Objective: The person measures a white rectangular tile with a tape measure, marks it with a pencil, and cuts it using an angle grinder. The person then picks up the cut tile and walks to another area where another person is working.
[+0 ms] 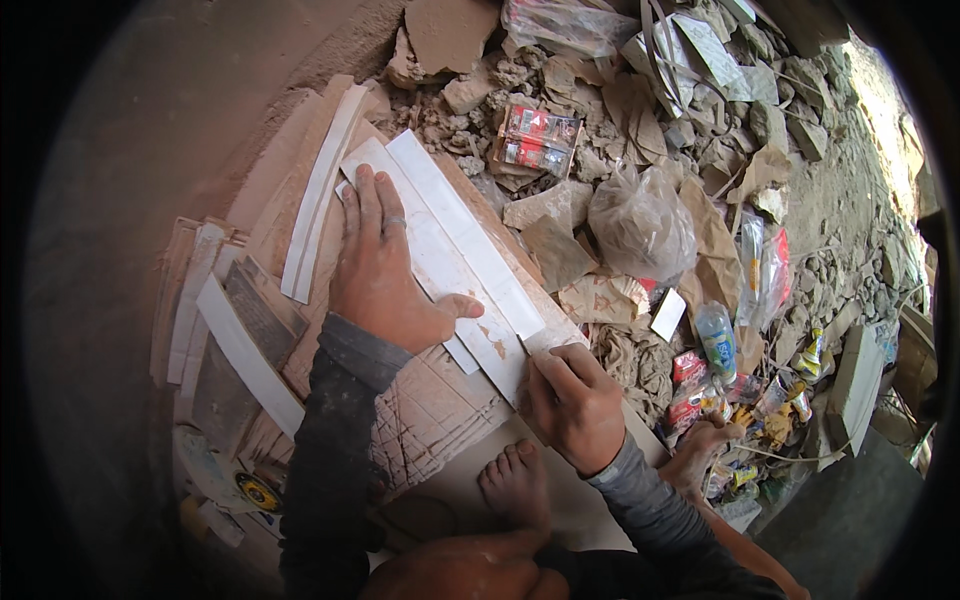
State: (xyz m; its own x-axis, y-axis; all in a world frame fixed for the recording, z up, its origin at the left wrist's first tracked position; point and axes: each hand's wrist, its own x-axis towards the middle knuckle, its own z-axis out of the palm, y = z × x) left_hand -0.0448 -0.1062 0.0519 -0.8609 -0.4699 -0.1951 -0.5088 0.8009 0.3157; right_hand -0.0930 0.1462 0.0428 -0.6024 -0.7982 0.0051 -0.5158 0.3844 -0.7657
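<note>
My left hand [385,270] lies open on a white strip [480,310], fingers spread and thumb out, pressing it down. It rests on other white strips over a dusty, scored board [420,430]. My right hand [575,400] is closed at the lower end of the strips, on something thin that I cannot make out; a dark line runs from its fingertips along the strip. Loose curved white strips [250,355] lie to the left on stacked offcuts.
Rubble [470,80], a plastic bag [640,225], wrappers [690,400] and a bottle [718,340] lie behind and to the right. A tool with a yellow-rimmed disc [255,490] is at lower left. My bare feet [515,485] are at the board's near edge.
</note>
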